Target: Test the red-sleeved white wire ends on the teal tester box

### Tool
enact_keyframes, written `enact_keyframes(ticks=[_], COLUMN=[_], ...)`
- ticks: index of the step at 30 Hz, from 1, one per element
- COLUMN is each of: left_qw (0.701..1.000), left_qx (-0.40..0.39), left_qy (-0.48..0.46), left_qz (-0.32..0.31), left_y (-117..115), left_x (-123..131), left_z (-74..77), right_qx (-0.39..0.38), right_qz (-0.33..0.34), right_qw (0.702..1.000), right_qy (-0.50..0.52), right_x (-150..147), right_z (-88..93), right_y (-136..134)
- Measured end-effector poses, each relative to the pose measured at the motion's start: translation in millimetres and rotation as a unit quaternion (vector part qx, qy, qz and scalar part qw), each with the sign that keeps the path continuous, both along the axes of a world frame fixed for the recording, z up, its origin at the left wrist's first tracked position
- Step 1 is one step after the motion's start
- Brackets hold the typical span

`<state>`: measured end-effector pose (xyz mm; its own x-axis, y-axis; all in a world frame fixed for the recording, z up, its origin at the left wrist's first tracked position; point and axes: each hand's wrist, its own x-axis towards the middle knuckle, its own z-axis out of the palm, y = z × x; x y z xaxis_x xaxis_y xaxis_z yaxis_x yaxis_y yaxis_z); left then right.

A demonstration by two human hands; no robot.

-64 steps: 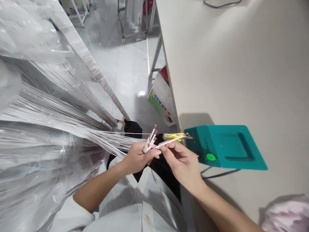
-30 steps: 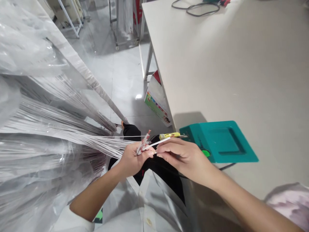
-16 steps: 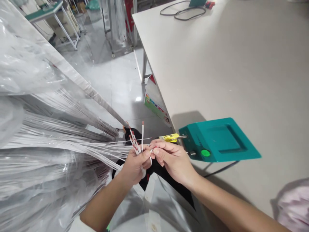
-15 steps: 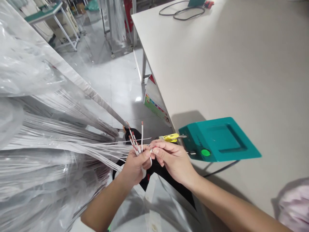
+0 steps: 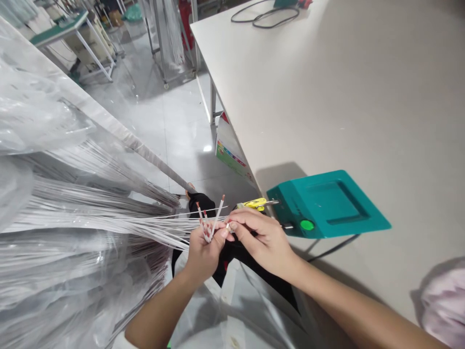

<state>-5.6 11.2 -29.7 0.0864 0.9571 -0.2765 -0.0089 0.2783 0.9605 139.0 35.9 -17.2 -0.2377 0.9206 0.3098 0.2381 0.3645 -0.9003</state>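
Several white wires (image 5: 220,213) with bare copper-coloured ends stick up out of my left hand (image 5: 205,249), whose fingers are closed round them. Between the thumb and fingers of my right hand (image 5: 259,237) is the tip of one white wire (image 5: 227,225), touching the left thumb. Just beyond the right hand a yellow clip (image 5: 256,204) sits on a metal prong of the teal box (image 5: 327,206), which has a green round button (image 5: 307,225). Long white wires (image 5: 145,220) run from the left to behind my left hand.
Hanging bundles of wire in clear plastic (image 5: 39,281) fill the left side, with a slanting rail (image 5: 145,157) above them. The pale table (image 5: 327,106) carries a black cable (image 5: 269,19) at its far end and pinkish cloth (image 5: 445,300) at right.
The wire ends in my left hand have shifted and now fan out wider, one leaning right. Both hands stay together, pinching near the wire tip. The view has moved slightly.
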Motion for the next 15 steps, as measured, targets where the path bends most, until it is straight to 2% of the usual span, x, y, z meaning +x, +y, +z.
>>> enact_keyframes(ticks=[3,6,10,15], left_qw=[1.000,1.000,0.995,0.981], left_qx=[0.004,-0.008,-0.052,-0.078], left_qy=[0.016,-0.001,-0.088,-0.167], left_qz=[0.003,-0.001,0.014,0.061], left_y=[1.2,2.1,2.1,-0.2], left_x=[-0.7,0.0,2.9,4.8], left_z=[2.0,3.9,3.5,-1.5], right_qx=[-0.009,0.018,0.045,0.045], right_qz=[-0.011,-0.031,-0.033,-0.047], right_qw=[1.000,0.999,0.997,0.998], right_qy=[0.015,-0.005,-0.044,-0.027], right_x=[-0.2,-0.9,-1.1,-2.7], right_z=[-0.1,-1.8,-3.6,-4.2], right_y=[1.0,0.4,-1.3,-3.6])
